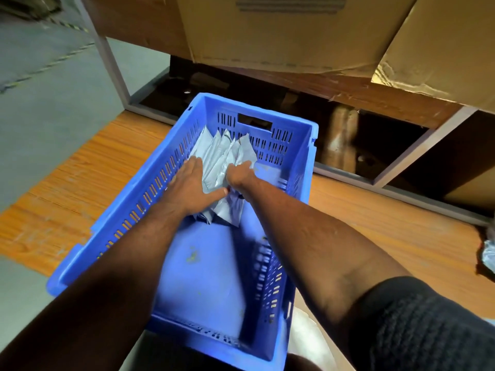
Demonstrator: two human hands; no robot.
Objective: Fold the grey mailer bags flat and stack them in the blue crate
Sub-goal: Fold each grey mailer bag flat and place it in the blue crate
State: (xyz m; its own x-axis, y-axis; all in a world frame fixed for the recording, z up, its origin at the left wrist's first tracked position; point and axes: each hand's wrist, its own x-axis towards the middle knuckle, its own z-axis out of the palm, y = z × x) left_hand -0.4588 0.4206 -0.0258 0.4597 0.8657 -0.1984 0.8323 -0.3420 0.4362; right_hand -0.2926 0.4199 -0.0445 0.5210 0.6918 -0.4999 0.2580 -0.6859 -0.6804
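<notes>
The grey mailer bags point(225, 156) lie bunched at the far end of the blue crate point(203, 263), their long axis running toward its far wall; the left hand point(191, 187) presses flat on them, the right hand point(239, 175) grips their right edge; both equally near.

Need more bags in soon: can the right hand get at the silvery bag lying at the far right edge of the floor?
Probably yes, once freed. The right hand now grips the mailers in the crate; open wood floor lies between it and the bag.
</notes>
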